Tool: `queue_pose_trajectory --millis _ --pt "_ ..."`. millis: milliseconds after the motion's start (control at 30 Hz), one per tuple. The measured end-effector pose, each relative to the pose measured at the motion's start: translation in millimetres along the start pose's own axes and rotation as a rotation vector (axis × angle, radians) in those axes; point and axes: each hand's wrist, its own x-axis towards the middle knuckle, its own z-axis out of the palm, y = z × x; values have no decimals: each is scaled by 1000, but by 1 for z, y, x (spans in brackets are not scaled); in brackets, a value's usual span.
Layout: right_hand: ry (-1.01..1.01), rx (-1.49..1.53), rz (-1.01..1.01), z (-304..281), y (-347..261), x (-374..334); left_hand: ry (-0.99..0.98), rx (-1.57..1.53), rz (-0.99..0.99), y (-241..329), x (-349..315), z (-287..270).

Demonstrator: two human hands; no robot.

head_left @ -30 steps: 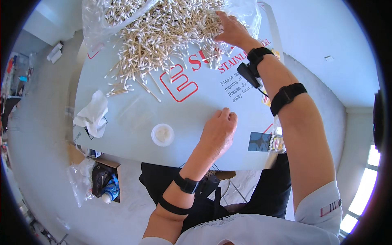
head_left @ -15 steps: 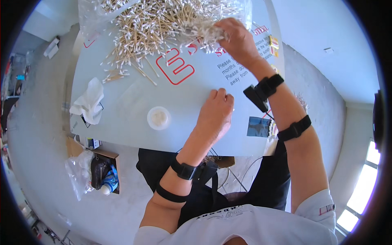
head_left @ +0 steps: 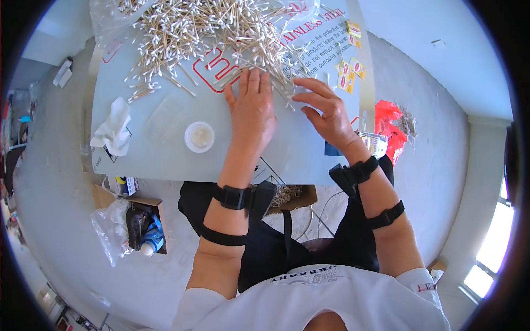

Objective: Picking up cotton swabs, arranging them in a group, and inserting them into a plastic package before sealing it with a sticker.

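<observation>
A large heap of cotton swabs (head_left: 207,33) with wooden sticks and white tips lies at the far side of the table. At its near edge, my left hand (head_left: 252,113) rests palm down with fingers stretched out flat, touching the nearest swabs. Just right of it, my right hand (head_left: 327,113) is open, thumb and fingers apart, beside a few swabs strewn away from the heap. I see nothing gripped in either hand. Black straps circle both forearms.
A round white tub (head_left: 187,141) and a crumpled white tissue (head_left: 115,128) are left of my hands. Clear plastic film (head_left: 107,25) borders the heap. Yellow packets (head_left: 346,77) lie at right, a red bag (head_left: 389,124) beyond the table edge, and an open carton (head_left: 162,220) lower left.
My right hand has come down from the heap toward me, leaving swabs scattered at its near right edge. My left hand has moved forward and left, its curled fingers now straightened.
</observation>
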Motion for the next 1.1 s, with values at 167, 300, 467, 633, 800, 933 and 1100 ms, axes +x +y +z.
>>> queue_pose_trajectory --millis 167,300,467,633,800,933,1100 --pt "436 -211 316 -18 52 -1 145 -71 23 2 1 -8" --pt "318 -477 407 -34 98 37 -42 -388 24 2 4 -18" --pt "75 -439 292 -33 98 55 20 -322 23 6 7 -6" --pt "143 35 215 -9 49 33 66 -350 -25 -8 3 -5" --pt "391 -145 425 -10 51 11 -22 -200 -32 3 4 -10" --pt "280 -25 392 -6 54 27 42 -108 25 6 4 -9" --pt "8 -79 189 5 52 54 112 27 98 -2 11 5"
